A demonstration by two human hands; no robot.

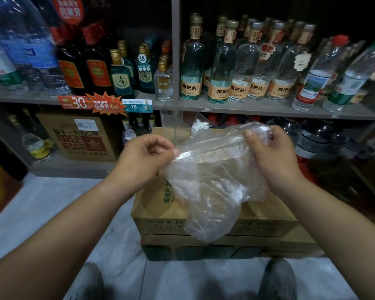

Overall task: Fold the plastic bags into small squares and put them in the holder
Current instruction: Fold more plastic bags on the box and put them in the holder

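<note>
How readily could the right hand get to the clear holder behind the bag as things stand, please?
Probably yes, though not freely: the right hand pinches the plastic bag, as does the left hand. The clear holder stands just beyond on the cardboard box, nothing solid between.

The bag (pixel 212 180) we hold is thin clear plastic film, crinkled and glossy, with pale highlights along its creases. Under it the boxes (pixel 160 204) are matt brown cardboard with printed sides. The holder (pixel 173 120) behind them looks like clear hard plastic, smooth and shiny. On the shelf (pixel 258 108), a matt grey board, the tall bottles (pixel 222 61) are glossy glass with paper labels (pixel 220 90) and gold metallic caps (pixel 232 23). The water bottles (pixel 318 79) at the right are thin ribbed clear plastic. The floor (pixel 52 202) is smooth pale grey. Our shoes (pixel 277 280) are grey knitted cloth.
</note>
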